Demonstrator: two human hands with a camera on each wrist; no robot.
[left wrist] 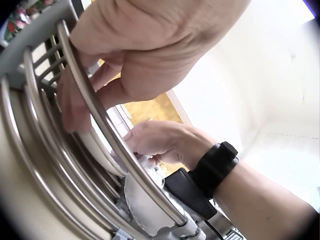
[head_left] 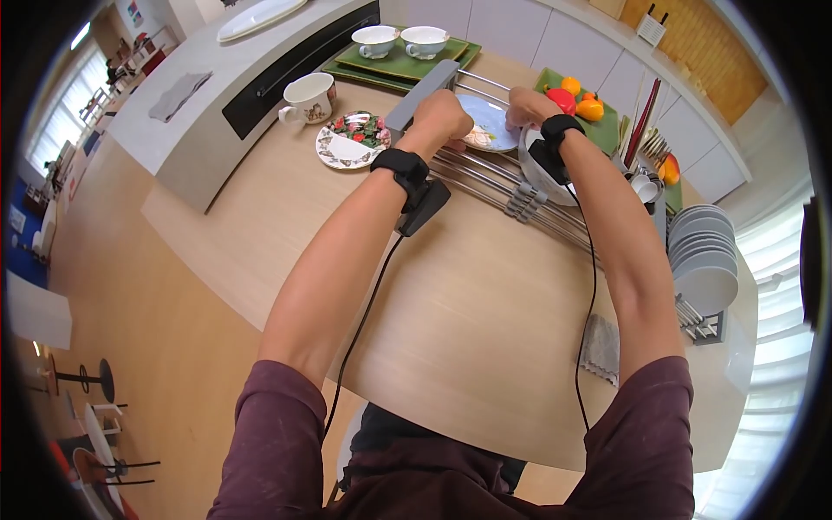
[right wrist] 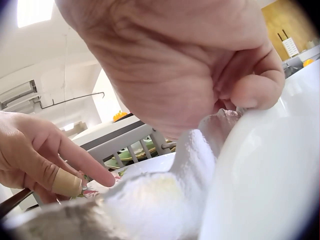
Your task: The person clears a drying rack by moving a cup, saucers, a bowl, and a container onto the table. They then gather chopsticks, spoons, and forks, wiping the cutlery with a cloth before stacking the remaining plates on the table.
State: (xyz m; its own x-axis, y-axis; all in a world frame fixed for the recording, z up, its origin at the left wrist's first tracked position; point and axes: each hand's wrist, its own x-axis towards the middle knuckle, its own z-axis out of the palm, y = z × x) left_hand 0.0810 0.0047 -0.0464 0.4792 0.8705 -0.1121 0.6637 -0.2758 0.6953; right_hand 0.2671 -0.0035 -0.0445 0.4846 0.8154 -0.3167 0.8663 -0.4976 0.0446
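Observation:
A pale blue plate [head_left: 488, 124] with a floral pattern lies between both hands at the metal dish rack [head_left: 485, 173]. My left hand [head_left: 444, 119] grips the plate's left edge, its fingers [left wrist: 75, 107] reaching down past a rack bar. One of its digits wears a tan bandage [right wrist: 66, 183]. My right hand [head_left: 530, 108] holds the opposite edge with curled fingers; part of that grip is hidden. Close below the right hand, a white bowl [head_left: 539, 173] with a wavy rim [left wrist: 145, 205] sits at the rack.
Left of the rack stand a floral plate [head_left: 347, 154] and a cup [head_left: 309, 97]. Two cups [head_left: 375, 41] rest on green trays [head_left: 464, 57] behind. To the right are toy vegetables [head_left: 589, 107], upright cutlery [head_left: 646, 165], stacked grey plates [head_left: 704, 260] and a grey cloth [head_left: 600, 348].

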